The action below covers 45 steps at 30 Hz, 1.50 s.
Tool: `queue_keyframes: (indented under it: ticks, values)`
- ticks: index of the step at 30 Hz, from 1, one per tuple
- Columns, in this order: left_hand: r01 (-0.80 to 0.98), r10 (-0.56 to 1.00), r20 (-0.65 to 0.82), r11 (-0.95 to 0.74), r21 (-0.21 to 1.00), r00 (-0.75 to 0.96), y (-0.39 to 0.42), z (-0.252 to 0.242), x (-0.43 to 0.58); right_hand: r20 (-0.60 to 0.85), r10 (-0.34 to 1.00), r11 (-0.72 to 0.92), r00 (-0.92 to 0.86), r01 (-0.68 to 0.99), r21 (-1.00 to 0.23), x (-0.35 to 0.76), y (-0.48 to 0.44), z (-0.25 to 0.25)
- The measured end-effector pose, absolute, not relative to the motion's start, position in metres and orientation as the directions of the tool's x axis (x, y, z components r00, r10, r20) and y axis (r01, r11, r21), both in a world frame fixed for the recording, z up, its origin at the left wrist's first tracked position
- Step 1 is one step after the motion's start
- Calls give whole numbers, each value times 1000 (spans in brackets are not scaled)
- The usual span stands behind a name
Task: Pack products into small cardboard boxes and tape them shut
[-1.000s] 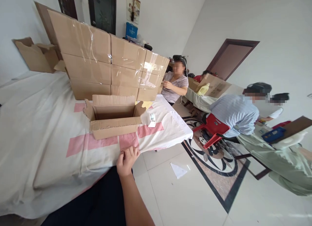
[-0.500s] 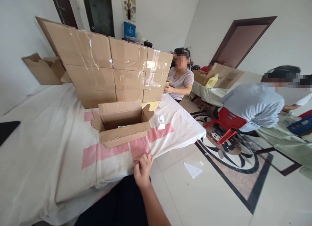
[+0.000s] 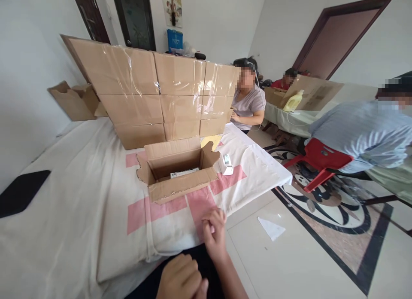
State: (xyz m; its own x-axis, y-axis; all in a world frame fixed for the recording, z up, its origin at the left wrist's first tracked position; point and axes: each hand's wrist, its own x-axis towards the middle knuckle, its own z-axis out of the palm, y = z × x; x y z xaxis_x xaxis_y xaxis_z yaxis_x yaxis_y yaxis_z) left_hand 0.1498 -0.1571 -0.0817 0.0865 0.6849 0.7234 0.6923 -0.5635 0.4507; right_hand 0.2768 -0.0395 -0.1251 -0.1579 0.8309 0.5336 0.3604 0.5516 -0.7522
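My right hand (image 3: 215, 230) rests at the near edge of the cloth-covered table, its fingers curled in and no item showing in them. My left hand (image 3: 183, 276) is low in front of my dark clothing, closed in a fist with its back towards me; nothing sticks out of it. Beyond both hands stands an open cardboard box (image 3: 183, 188) with its flaps up. Inside lies a flat white printed box (image 3: 184, 173). Just right of the cardboard box sits a small white carton (image 3: 227, 165), and a yellow sheet (image 3: 210, 142) lies partly behind it.
A wall of taped cardboard boxes (image 3: 138, 105) rises behind the open box. A black flat object (image 3: 24, 191) lies at the left, and another open carton (image 3: 75, 103) stands behind. One person (image 3: 249, 103) sits past the boxes; another (image 3: 360, 131) is on a red chair (image 3: 326, 157).
My left hand has come into view at the bottom as a fist. My right hand no longer pinches the cloth edge. The view has shifted left, so things appear further right.
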Motion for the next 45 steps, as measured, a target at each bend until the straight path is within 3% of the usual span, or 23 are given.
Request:
queue_keyframes:
  ticks: [6, 9, 12, 15, 25, 28, 31, 34, 36, 40, 45]
  values:
    - [737, 660, 655, -222, 638, -368, -109, -93, 80, 493, 850, 388, 186, 414, -824, 335, 52, -77]
    - [652, 630, 541, -70, 755, -558, -95, -105, 53, 406, 897, 293, 175, 452, -842, 349, 110, -55]
    - [417, 628, 312, 22, 909, -713, -87, -116, 39, 239, 964, 154, 121, 478, -864, 345, 153, -52]
    - [300, 668, 201, 36, 953, -716, -84, -119, 37, 128, 987, 66, 102, 467, -882, 337, 177, -61]
    - [232, 748, 125, 40, 972, -651, -78, -117, 40, -114, 993, -120, 41, 464, -877, 336, 217, -60]
    - [241, 680, 193, -25, 970, -707, -76, -117, 40, -26, 998, -49, 53, 482, -875, 335, 210, -54]
    - [403, 588, 390, -116, 908, -709, -67, -114, 36, 254, 964, 260, -77, 463, -847, 325, 187, -46]
    - [608, 596, 573, -170, 775, -563, -55, -102, 27, 545, 739, 667, -395, 318, -674, 307, 159, -37]
    - [652, 617, 616, -210, 729, -490, -47, -90, 23, 589, 606, 781, -535, 261, -568, 294, 144, -31]
    - [597, 581, 593, -216, 772, -557, -29, -67, 24, 564, 555, 809, -611, 238, -537, 279, 128, -26]
    - [263, 580, 356, -242, 934, -733, 0, -47, 26, 462, 727, 621, -507, 200, -758, 271, 122, -26]
